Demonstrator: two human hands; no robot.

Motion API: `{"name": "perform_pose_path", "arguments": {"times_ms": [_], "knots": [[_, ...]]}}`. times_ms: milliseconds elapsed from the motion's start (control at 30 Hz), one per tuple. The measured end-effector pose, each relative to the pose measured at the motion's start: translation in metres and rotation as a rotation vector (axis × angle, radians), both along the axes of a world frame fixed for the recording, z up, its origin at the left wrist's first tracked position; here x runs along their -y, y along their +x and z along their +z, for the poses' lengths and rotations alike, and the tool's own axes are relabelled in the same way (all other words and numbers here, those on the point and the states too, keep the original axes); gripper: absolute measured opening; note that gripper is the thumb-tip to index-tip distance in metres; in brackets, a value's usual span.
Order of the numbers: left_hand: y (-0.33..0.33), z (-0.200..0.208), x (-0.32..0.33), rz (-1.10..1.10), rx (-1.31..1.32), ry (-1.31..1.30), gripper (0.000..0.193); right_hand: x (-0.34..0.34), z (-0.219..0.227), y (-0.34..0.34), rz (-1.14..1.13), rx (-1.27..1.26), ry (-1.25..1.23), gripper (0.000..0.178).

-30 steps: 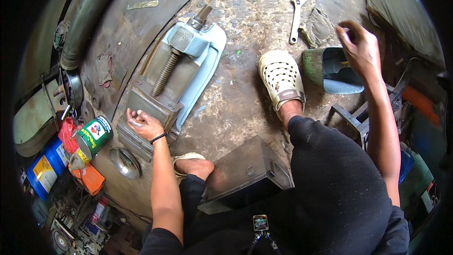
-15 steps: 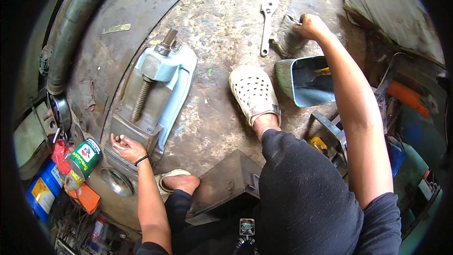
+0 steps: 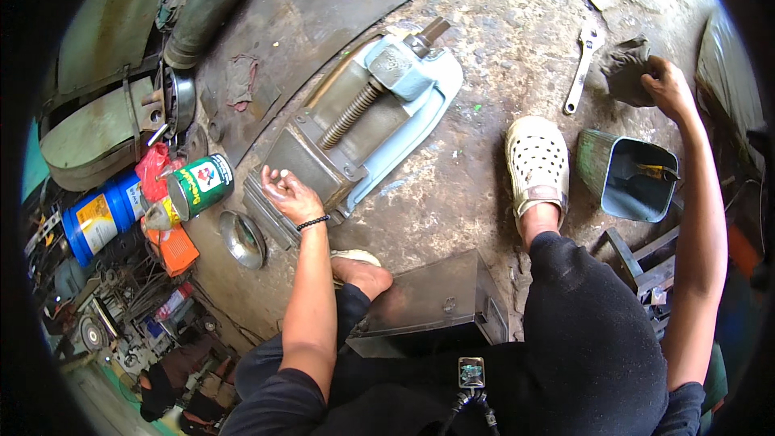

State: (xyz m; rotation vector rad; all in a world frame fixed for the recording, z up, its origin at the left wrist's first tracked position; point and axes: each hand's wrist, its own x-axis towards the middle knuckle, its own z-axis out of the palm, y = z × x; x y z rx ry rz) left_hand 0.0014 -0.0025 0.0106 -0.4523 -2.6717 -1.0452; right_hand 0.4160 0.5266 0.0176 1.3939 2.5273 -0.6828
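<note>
A light-blue machine vise (image 3: 420, 97) with a bare threaded screw (image 3: 351, 117) lies on the floor ahead of me. My left hand (image 3: 291, 197), with a dark bead bracelet at the wrist, is palm up over the vise's near end, fingers loosely apart and holding nothing. Off to the right, my right hand (image 3: 672, 90) pinches a crumpled grey rag (image 3: 626, 73). An adjustable wrench (image 3: 581, 73) is on the floor just left of the rag. Below the rag, a green square container (image 3: 593, 161) lies tipped, with a yellow-handled tool (image 3: 655, 171) inside.
Near my feet are a metal box (image 3: 420, 295) and my clog (image 3: 534, 153). At left are a round metal dish (image 3: 242, 238), a green can (image 3: 200, 186), a blue bucket (image 3: 97, 222) and an orange box (image 3: 171, 249). A metal frame (image 3: 638, 266) stands at right.
The view has swung left, so everything sits farther right in it. My right hand still grips the rag, which is now a little farther from the container. My left hand stays over the vise.
</note>
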Motion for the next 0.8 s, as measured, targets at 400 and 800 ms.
{"name": "perform_pose_path", "arguments": {"times_ms": [400, 800], "knots": [[0.170, 0.103, -0.144, -0.691, 0.459, 0.175, 0.041, 0.201, 0.108, -0.146, 0.373, -0.486, -0.538, 0.037], [0.187, 0.012, -0.093, -0.119, 1.458, 0.731, 0.043, 0.287, 0.035, -0.163, 0.219, -0.473, -0.768, 0.043]]}}
